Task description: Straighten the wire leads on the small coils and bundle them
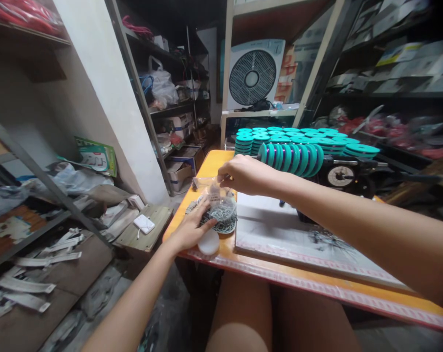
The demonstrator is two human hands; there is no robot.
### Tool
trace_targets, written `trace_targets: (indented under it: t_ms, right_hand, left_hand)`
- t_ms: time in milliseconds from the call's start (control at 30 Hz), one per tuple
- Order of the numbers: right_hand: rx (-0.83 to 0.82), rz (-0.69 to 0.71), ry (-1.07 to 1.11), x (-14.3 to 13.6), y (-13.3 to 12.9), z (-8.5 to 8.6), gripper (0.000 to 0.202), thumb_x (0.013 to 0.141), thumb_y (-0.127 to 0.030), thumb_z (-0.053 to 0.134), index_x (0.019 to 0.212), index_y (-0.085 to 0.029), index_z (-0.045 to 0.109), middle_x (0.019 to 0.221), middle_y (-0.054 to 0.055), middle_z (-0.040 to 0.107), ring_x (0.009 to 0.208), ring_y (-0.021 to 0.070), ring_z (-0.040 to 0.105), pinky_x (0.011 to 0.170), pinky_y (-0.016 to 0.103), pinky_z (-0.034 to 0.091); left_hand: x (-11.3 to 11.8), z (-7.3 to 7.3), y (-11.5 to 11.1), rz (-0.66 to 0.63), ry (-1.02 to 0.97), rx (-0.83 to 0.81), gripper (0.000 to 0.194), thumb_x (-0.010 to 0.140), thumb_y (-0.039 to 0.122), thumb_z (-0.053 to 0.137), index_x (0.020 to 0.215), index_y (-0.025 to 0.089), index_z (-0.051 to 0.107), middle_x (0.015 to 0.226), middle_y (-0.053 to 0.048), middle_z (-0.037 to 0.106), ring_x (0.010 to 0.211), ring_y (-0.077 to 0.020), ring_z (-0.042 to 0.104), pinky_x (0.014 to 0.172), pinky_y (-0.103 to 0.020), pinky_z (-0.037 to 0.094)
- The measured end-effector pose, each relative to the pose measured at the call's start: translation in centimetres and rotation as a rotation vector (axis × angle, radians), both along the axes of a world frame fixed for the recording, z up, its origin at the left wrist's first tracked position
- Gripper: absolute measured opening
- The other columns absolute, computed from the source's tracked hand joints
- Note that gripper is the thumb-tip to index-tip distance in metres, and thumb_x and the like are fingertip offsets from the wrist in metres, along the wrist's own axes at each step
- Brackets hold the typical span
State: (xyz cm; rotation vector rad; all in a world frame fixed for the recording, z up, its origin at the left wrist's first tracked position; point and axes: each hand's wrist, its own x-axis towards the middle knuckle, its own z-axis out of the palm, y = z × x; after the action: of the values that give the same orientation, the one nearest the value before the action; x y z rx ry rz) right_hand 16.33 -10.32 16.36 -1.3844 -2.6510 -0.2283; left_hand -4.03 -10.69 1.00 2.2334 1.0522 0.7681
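Observation:
A clear plastic bag (211,188) with a printed label stands above a round pile of small metal screws or nails (224,219) at the left end of the table. My right hand (239,174) is closed, pinching the top of the bag. Against the bag's left side and the edge of the pile lies my left hand (192,227), its fingers and thumb stretched apart. A round white lid-like disc (209,243) is just below my left thumb. The bag's lower part blends with the pile, and I cannot tell whether it holds any pieces.
Teal discs (293,159) sit on a rod of a black machine (348,173), with stacks of teal rings (260,137) behind. A pale board (258,230) covers part of the yellow table (216,164). A box fan (253,73) stands on a shelf; a wooden stool (148,230) is left.

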Motion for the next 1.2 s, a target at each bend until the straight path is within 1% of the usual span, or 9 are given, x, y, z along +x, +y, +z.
trace_targets:
  t_ms: [200, 467, 567, 733, 800, 900, 1033, 1133, 1200]
  right_hand:
    - [-0.015, 0.04, 0.0, -0.4, 0.6, 0.3, 0.017, 0.095, -0.029, 0.063, 0.088, -0.014, 0.067, 0.088, 0.001, 0.07, 0.079, 0.0149, 0.068, 0.075, 0.034, 0.056]
    - [0.022, 0.007, 0.068, 0.5, 0.2, 1.0, 0.018, 0.095, -0.029, 0.062, 0.086, -0.014, 0.067, 0.085, 0.0, 0.07, 0.076, 0.0142, 0.067, 0.076, 0.034, 0.056]
    - [0.021, -0.023, 0.086, 0.8, 0.1, 0.9, 0.02, 0.095, -0.03, 0.063, 0.083, -0.014, 0.066, 0.079, -0.001, 0.068, 0.071, 0.0134, 0.066, 0.072, 0.032, 0.055]
    - [0.028, -0.06, 0.179, 1.1, -0.3, 0.7, 0.022, 0.095, -0.031, 0.063, 0.08, -0.014, 0.065, 0.071, -0.002, 0.065, 0.065, 0.0121, 0.063, 0.068, 0.03, 0.054]
    - [0.018, -0.067, 0.236, 1.2, -0.5, 0.7, 0.022, 0.095, -0.029, 0.063, 0.079, -0.014, 0.066, 0.07, -0.003, 0.065, 0.062, 0.0111, 0.062, 0.065, 0.028, 0.053]
    - [-0.022, -0.09, 0.332, 1.6, -0.7, 0.6, 0.022, 0.095, -0.029, 0.062, 0.08, -0.014, 0.066, 0.067, -0.004, 0.064, 0.056, 0.0096, 0.059, 0.059, 0.026, 0.051]
    - [-0.161, -0.118, 0.483, 3.0, -0.5, 0.3, 0.03, 0.097, -0.034, 0.058, 0.077, -0.014, 0.066, 0.064, -0.001, 0.067, 0.051, 0.0099, 0.061, 0.049, 0.023, 0.049]
    - [-0.321, -0.095, 0.632, 4.3, -0.5, 0.3, 0.041, 0.103, -0.043, 0.042, 0.091, -0.014, 0.068, 0.086, 0.009, 0.076, 0.062, 0.013, 0.07, 0.048, 0.022, 0.053]
    - [-0.39, -0.083, 0.731, 5.0, -0.7, 0.3, 0.055, 0.105, -0.05, 0.024, 0.104, -0.014, 0.066, 0.1, 0.014, 0.077, 0.072, 0.0152, 0.074, 0.053, 0.022, 0.058]
  left_hand:
    - [-0.1, 0.1, 0.1, -0.042, -0.038, 0.016, 0.054, 0.095, 0.049, 0.049, 0.147, 0.035, 0.039, 0.158, -0.002, 0.035, 0.146, -0.0227, 0.026, 0.118, -0.044, 0.023]
    - [-0.1, 0.0, 0.0, -0.027, -0.078, -0.028, 0.061, 0.093, 0.052, 0.053, 0.148, 0.032, 0.038, 0.161, -0.004, 0.027, 0.147, -0.0251, 0.022, 0.119, -0.046, 0.018]
    - [-0.1, -0.1, 0.1, -0.007, -0.139, -0.038, 0.066, 0.089, 0.051, 0.06, 0.148, 0.029, 0.038, 0.158, -0.007, 0.036, 0.145, -0.0262, 0.03, 0.118, -0.046, 0.023]
    - [0.9, 0.2, 0.9, 0.047, -0.301, -0.016, 0.076, 0.081, 0.047, 0.073, 0.146, 0.027, 0.039, 0.144, -0.009, 0.055, 0.135, -0.0266, 0.046, 0.111, -0.042, 0.037]
    - [1.5, 0.6, 1.2, 0.067, -0.35, -0.003, 0.069, 0.079, 0.046, 0.075, 0.139, 0.025, 0.048, 0.135, -0.01, 0.062, 0.129, -0.0273, 0.052, 0.109, -0.044, 0.039]
    - [2.2, 1.2, 1.6, 0.071, -0.406, -0.011, 0.048, 0.083, 0.042, 0.073, 0.124, 0.019, 0.061, 0.118, -0.01, 0.07, 0.116, -0.0277, 0.061, 0.104, -0.051, 0.042]
    - [2.3, 1.4, 1.7, 0.05, -0.471, -0.088, 0.034, 0.086, 0.036, 0.071, 0.113, 0.016, 0.066, 0.106, -0.008, 0.072, 0.1, -0.0252, 0.067, 0.094, -0.051, 0.05]
    - [1.9, 1.5, 1.9, 0.039, -0.518, -0.14, 0.03, 0.087, 0.033, 0.07, 0.111, 0.015, 0.066, 0.108, -0.008, 0.071, 0.101, -0.0251, 0.067, 0.093, -0.05, 0.051]
    - [1.6, 1.6, 2.0, 0.024, -0.539, -0.176, 0.03, 0.088, 0.033, 0.069, 0.112, 0.015, 0.065, 0.107, -0.008, 0.071, 0.099, -0.0247, 0.067, 0.09, -0.049, 0.053]
